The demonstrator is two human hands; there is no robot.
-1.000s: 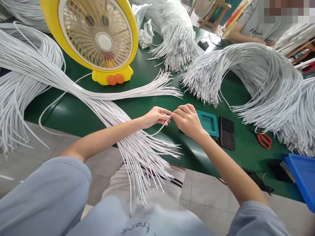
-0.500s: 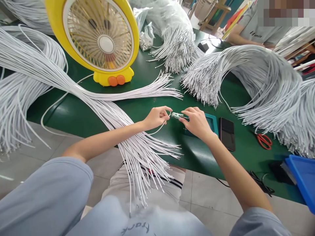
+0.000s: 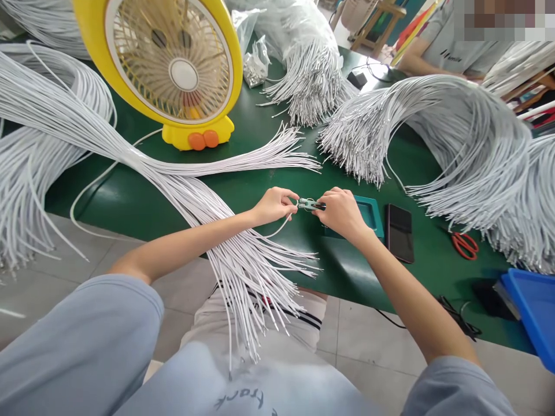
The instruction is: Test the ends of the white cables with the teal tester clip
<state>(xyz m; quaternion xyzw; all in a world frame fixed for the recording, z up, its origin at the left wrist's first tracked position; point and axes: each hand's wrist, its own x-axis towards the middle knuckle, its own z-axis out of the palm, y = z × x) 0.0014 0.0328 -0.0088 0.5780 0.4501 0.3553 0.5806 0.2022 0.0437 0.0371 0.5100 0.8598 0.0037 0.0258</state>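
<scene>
My left hand point(image 3: 276, 205) is closed in a pinch on the end of a white cable point(image 3: 277, 232), which curves down below the fingers. My right hand point(image 3: 341, 212) is wrapped round the handles of small pale-green pliers point(image 3: 309, 204). The jaws of the pliers point left and meet the cable end at my left fingertips. Fine detail at the jaws is too small to make out. Under my left forearm a fanned bundle of white cables point(image 3: 247, 271) hangs over the table edge toward my lap.
A teal tray point(image 3: 373, 217) lies behind my right hand, beside a phone point(image 3: 399, 233) and red-handled scissors point(image 3: 465, 246). A yellow fan point(image 3: 203, 130) stands back left. Large cable bundles point(image 3: 437, 110) arch at right. A blue bin point(image 3: 531, 306) juts past the edge. Another person point(image 3: 451, 49) sits opposite.
The pliers' handles have been squeezed closer together in my right hand, and its fingers have curled in. My left hand still pinches the cable in nearly the same place.
</scene>
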